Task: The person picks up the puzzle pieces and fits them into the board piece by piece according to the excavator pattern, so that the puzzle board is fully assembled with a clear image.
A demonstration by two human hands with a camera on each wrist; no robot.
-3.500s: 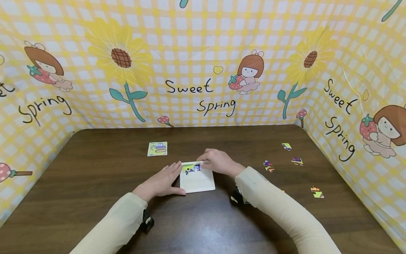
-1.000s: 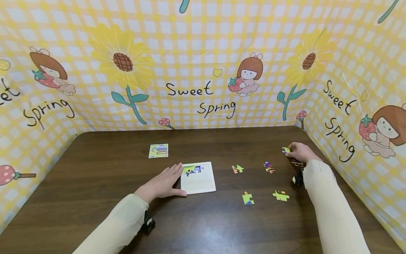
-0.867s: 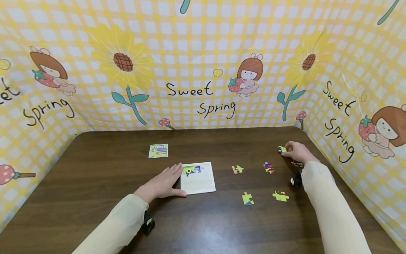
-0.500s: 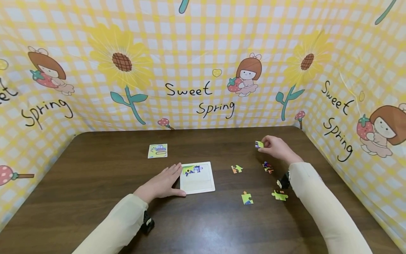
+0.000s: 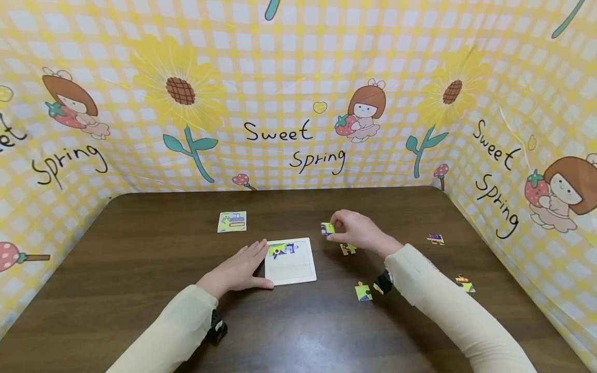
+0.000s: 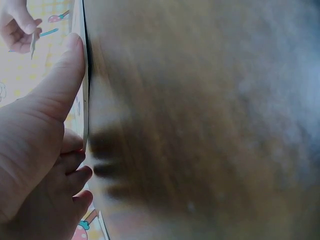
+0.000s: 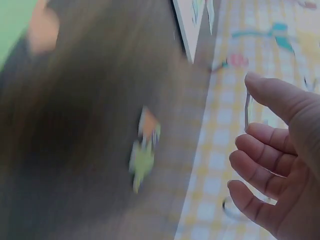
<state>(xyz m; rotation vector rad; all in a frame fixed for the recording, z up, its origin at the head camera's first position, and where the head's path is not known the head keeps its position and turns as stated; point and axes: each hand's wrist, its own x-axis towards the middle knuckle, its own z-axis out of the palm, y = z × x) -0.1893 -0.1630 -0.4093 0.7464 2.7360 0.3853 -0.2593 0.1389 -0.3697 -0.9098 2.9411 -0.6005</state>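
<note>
A white puzzle tray (image 5: 290, 274) lies mid-table, with a few joined pieces (image 5: 283, 249) along its upper left inside. My left hand (image 5: 239, 267) rests against the tray's left side, fingers straight and thumb at the lower corner; the left wrist view shows the thumb (image 6: 65, 75) along the tray's edge. Between thumb and fingers, my right hand (image 5: 361, 232) pinches a yellow-green and purple puzzle piece (image 5: 327, 228), just right of the tray's upper corner. The right wrist view shows this held piece (image 7: 247, 111) edge-on. Below the right hand lies an orange and green piece (image 5: 347, 249).
A square picture card (image 5: 231, 221) of a digger lies behind the tray to the left. Loose pieces lie to the right: a green one (image 5: 363, 291) near the right wrist, a purple one (image 5: 436, 239) and an orange-green one (image 5: 465, 283). The right forearm hides part of the table.
From the tray, my right hand went to the far right, took hold of the yellow-green and purple piece and carried it left toward the tray. My left hand stays at the tray.
</note>
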